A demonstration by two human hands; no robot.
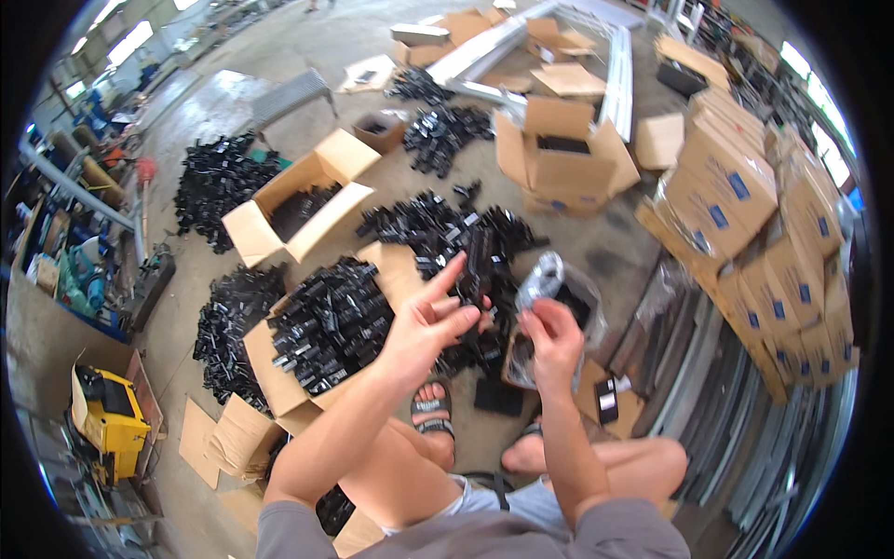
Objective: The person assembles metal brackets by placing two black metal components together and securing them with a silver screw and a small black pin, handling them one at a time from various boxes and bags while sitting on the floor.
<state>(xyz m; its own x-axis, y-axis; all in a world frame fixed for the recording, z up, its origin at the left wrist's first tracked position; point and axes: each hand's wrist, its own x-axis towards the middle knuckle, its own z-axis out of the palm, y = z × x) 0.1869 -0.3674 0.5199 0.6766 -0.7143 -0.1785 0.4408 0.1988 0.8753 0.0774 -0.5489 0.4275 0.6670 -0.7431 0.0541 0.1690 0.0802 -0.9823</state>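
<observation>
My left hand [430,328] is in the middle, index finger stretched forward, the other fingers curled around a long black part [479,259]. Its exact kind is unclear against the dark pile behind it. To the right, my right hand [552,343] has thumb and fingertips pinched together; whatever they hold is too small to tell. Clear plastic [544,272] shows just beyond those fingertips, around a carton of black parts [579,303]. A loose pile of black parts [419,228] lies ahead of my hands. Left of my left forearm, an open carton is heaped with similar parts [333,326].
More black piles [219,182] lie on the floor at left. Open cartons [326,172] stand ahead, and sealed cartons [722,200] are stacked at right beside long metal profiles [694,373]. A yellow machine [116,424] sits at far left. My sandalled feet are below my hands.
</observation>
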